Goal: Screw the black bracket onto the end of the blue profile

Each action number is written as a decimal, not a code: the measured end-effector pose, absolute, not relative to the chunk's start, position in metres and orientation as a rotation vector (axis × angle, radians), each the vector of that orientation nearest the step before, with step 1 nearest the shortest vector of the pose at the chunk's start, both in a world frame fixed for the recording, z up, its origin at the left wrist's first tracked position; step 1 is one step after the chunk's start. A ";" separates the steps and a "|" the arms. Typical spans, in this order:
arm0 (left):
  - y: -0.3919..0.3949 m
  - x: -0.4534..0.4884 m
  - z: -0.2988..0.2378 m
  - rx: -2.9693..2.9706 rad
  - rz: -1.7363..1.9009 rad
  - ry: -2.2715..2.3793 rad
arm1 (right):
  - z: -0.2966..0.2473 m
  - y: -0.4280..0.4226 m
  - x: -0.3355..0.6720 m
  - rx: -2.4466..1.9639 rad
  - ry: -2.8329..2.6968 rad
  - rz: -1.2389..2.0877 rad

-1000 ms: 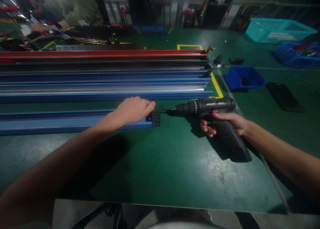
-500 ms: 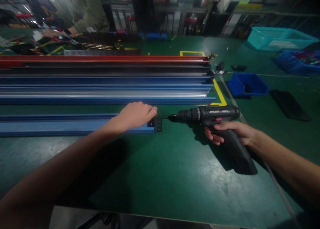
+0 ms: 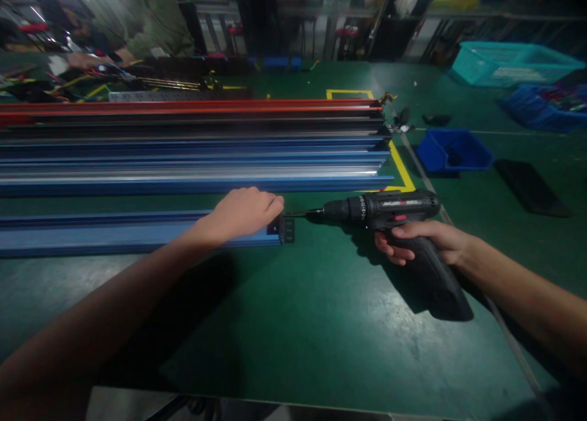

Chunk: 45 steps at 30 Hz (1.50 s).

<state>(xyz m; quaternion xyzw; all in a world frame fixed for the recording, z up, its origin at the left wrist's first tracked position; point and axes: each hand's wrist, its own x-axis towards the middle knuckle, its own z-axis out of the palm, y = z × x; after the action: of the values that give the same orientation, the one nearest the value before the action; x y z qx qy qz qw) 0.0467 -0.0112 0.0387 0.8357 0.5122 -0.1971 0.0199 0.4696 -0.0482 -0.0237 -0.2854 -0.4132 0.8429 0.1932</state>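
Observation:
A long blue metal profile (image 3: 137,232) lies across the left of the table, with a black end bracket (image 3: 287,230) at its right end. My left hand (image 3: 243,210) is closed over that end, its fingers wrapped round the profile near the bracket; the palm side is hidden. In my right hand (image 3: 419,240) is a black cordless drill (image 3: 394,207), held by its handle and lying level. Its long thin bit points left and reaches the upper part of the bracket, just beside my left fingertips.
Behind lie several blue, black and red profiles (image 3: 192,164) side by side. To the right are a blue bin (image 3: 452,152), a dark flat object (image 3: 532,187), a turquoise basket (image 3: 513,66) and a blue bag-lined container (image 3: 541,109). A person's hand (image 3: 87,60) is among wires at the far left.
The view has shifted slightly, so the profile end and bracket appear a little further left. Both hands keep their holds, and the drill bit stays at the bracket.

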 end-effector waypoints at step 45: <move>-0.012 0.043 0.041 2.440 -0.557 1.685 | -0.033 -0.050 0.478 -0.714 -1.113 2.415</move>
<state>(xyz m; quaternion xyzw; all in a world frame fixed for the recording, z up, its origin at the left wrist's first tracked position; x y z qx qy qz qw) 0.0429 -0.0117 0.0408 0.8071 0.5575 -0.1842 0.0623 0.4779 -0.0505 -0.0331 -0.2544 -0.3966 0.8607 0.1929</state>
